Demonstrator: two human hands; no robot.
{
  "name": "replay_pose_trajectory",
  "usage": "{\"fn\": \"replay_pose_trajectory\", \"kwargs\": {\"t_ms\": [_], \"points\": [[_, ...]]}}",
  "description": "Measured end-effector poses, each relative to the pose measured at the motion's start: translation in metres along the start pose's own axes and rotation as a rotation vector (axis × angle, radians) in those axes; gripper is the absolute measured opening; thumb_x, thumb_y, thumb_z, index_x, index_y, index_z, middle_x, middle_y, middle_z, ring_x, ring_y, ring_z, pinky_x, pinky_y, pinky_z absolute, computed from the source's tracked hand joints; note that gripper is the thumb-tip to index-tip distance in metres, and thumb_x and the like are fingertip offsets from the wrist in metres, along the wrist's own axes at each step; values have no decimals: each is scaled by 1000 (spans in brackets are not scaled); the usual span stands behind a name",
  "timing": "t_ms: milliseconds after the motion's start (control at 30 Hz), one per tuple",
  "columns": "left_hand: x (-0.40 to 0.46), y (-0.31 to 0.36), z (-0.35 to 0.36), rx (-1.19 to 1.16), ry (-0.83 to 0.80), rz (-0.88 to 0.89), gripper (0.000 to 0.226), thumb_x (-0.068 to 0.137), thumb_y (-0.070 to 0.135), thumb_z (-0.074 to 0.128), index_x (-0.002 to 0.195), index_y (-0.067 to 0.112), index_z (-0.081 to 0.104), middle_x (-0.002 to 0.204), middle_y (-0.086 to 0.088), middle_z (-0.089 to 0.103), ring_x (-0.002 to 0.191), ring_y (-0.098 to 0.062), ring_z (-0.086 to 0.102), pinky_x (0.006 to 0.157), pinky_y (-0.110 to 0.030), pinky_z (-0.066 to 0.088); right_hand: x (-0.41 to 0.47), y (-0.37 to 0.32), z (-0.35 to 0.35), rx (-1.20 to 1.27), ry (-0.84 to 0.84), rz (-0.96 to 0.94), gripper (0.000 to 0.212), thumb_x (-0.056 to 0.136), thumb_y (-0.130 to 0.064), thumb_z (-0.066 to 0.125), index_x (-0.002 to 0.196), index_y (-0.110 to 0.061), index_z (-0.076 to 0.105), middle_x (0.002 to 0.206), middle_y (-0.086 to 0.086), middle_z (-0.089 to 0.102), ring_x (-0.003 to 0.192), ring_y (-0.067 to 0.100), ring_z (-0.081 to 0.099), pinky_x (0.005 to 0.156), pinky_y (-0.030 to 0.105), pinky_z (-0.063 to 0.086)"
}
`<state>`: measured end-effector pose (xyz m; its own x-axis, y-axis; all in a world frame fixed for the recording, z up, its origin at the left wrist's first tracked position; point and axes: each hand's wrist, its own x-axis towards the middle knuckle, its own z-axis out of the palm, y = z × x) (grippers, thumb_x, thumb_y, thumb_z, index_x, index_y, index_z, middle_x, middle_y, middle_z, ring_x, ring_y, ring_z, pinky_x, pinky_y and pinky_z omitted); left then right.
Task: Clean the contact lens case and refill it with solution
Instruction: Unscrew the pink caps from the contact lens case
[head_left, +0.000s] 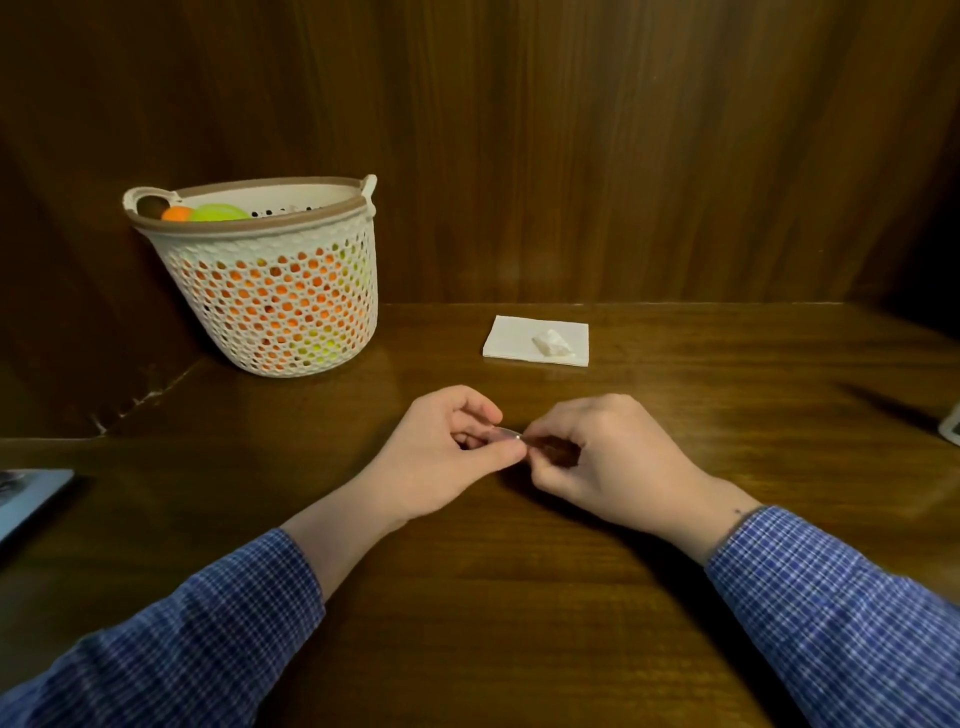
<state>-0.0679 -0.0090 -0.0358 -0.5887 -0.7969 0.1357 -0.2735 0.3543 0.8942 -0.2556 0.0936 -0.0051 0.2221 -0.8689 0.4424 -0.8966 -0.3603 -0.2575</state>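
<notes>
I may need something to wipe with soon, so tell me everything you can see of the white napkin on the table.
The white napkin is a folded square that looks like soft paper. It lies flat on the wooden table, near the back wall, right of the basket and beyond both hands. A small crumpled white wad sits on its right half. Neither hand touches it.

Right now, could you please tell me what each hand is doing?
Left hand: pinches a small clear item, probably the lens case.
Right hand: pinches the same item.
</notes>
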Motion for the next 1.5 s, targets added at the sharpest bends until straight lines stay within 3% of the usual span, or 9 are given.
{"fn": "replay_pose_trajectory", "kwargs": {"t_ms": [400, 600, 733, 867, 1033, 1133, 1233, 1433, 1500], "points": [[0, 4, -1, -2, -29, -50, 40, 80, 32, 88, 112, 32, 63, 95, 14, 79, 87, 2, 72, 67, -12, 53, 1, 3, 5, -37, 45, -24, 27, 93, -39, 59, 95, -22, 80, 82, -5, 75, 71, 10, 67, 67, 32, 58], [-2, 10, -8, 26, -88, -69, 47, 80, 30, 88, 119, 32, 62, 103, 14, 78, 94, 1, 72, 73, -15, 54, 0, 8, 0, 74, 41, 18, 28, 92, -45, 64, 105, -26, 80, 90, -14, 76, 78, 0, 67, 71, 19, 58], [-5, 10, -10, 116, -180, -20, 55, 80, 22, 89, 125, 32, 60, 107, 20, 76, 101, 1, 69, 81, -17, 53, -5, 21, 0, 279, 109, 152, 14, 93, -34, 68, 102, -29, 79, 91, -20, 75, 85, -2, 69, 73, 15, 56], [-7, 8, -10, 198, -263, 14, 68, 77, 25, 91, 133, 32, 54, 111, 21, 75, 106, 2, 67, 88, -12, 47, -3, 25, 8, 434, 157, 302, 12, 97, -24, 69, 90, -30, 77, 80, -15, 74, 76, 0, 69, 66, 12, 52], [-5, 6, -11, 228, -291, 35, 74, 76, 32, 92, 136, 41, 48, 113, 21, 73, 111, 2, 65, 88, -8, 44, 0, 28, 16, 522, 150, 417, 15, 98, -24, 67, 87, -26, 77, 84, -8, 76, 76, 12, 71, 70, 24, 58], [-6, 6, -9, 229, -263, 48, 76, 75, 34, 92, 137, 43, 47, 111, 24, 73, 108, 4, 65, 87, -11, 45, -1, 24, 16, 527, 194, 412, 3, 94, -27, 73, 93, -29, 71, 89, -9, 73, 78, 9, 69, 70, 24, 59], [-6, 4, -10, 222, -206, 64, 81, 75, 33, 92, 142, 37, 46, 109, 19, 75, 105, 4, 67, 86, -12, 47, -6, 21, 9, 428, 289, 286, 11, 87, -31, 77, 86, -32, 66, 84, -13, 67, 76, 6, 62, 66, 18, 54], [-6, 1, -12, 203, -133, 74, 86, 72, 29, 94, 143, 32, 46, 107, 12, 75, 101, 6, 68, 82, -5, 49, -8, 15, 18, 292, -52, 240, 25, 81, -61, 68, 89, -37, 72, 77, -17, 70, 73, 1, 64, 57, 15, 47], [-6, 1, -11, 207, -133, 76, 86, 72, 30, 95, 143, 33, 46, 107, 13, 75, 101, 6, 68, 82, -4, 49, -7, 17, 20, 241, -61, 255, 28, 82, -61, 67, 94, -37, 74, 79, -16, 71, 74, 0, 64, 56, 15, 47]]}}
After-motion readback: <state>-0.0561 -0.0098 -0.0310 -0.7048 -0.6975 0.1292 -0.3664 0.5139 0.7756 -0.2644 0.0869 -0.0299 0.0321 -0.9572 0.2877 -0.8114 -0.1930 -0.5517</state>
